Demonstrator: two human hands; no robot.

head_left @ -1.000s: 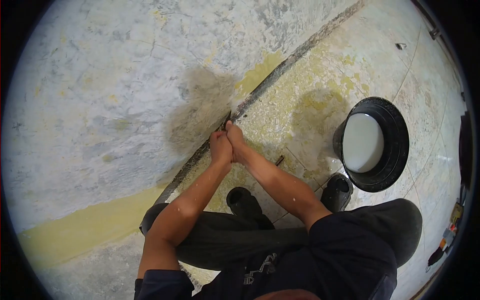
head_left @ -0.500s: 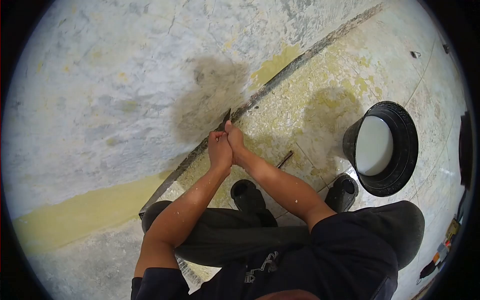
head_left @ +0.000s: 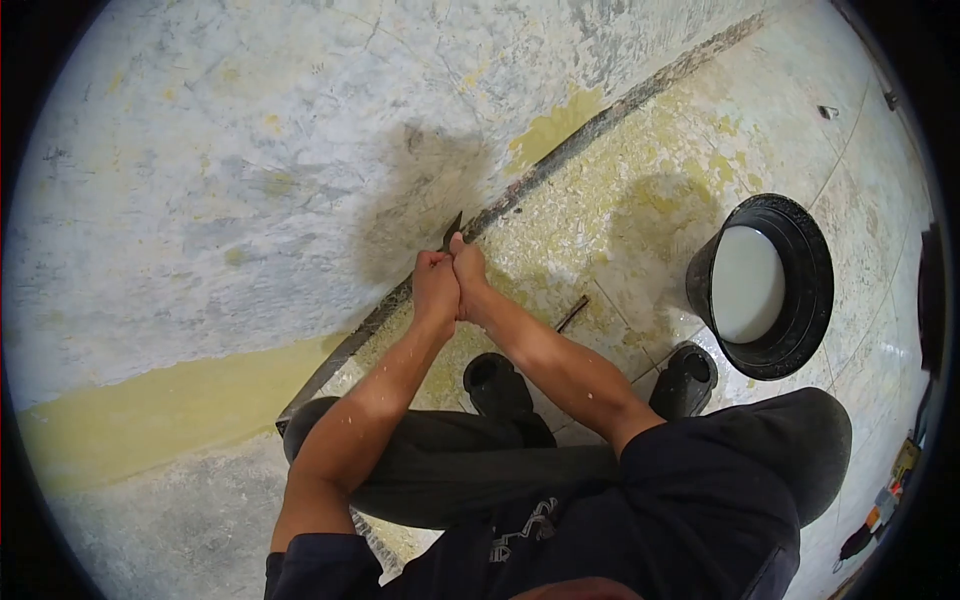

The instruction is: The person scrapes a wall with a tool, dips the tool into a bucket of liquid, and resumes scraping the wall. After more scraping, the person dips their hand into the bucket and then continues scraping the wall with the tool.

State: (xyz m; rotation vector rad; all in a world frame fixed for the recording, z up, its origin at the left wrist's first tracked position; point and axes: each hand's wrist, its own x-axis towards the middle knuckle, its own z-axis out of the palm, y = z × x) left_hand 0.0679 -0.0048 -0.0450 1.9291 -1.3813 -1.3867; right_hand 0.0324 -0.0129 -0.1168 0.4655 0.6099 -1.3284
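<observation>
My left hand [head_left: 436, 288] and my right hand [head_left: 470, 272] are pressed together at the foot of the wall. Both are closed round a dark, pointed scraper blade [head_left: 453, 229], whose handle is hidden in my fingers. The blade's tip points up toward the wall, just over the dark strip [head_left: 540, 172] where wall and floor meet. The wall [head_left: 230, 200] is a patchy grey-white, with a yellow painted band [head_left: 180, 405] at the lower left. Yellow flakes [head_left: 570, 215] are strewn on the floor beside my hands.
A black bucket [head_left: 815, 290] holding whitish liquid stands on the tiles at the right. A thin stick-like tool [head_left: 573, 314] lies near my dark shoes [head_left: 686, 380]. Small items, one of them orange [head_left: 873, 518], lie at the far right edge.
The view has shifted slightly. My joined hands and the blade have moved a little up and left in the view, still at the foot of the wall.
</observation>
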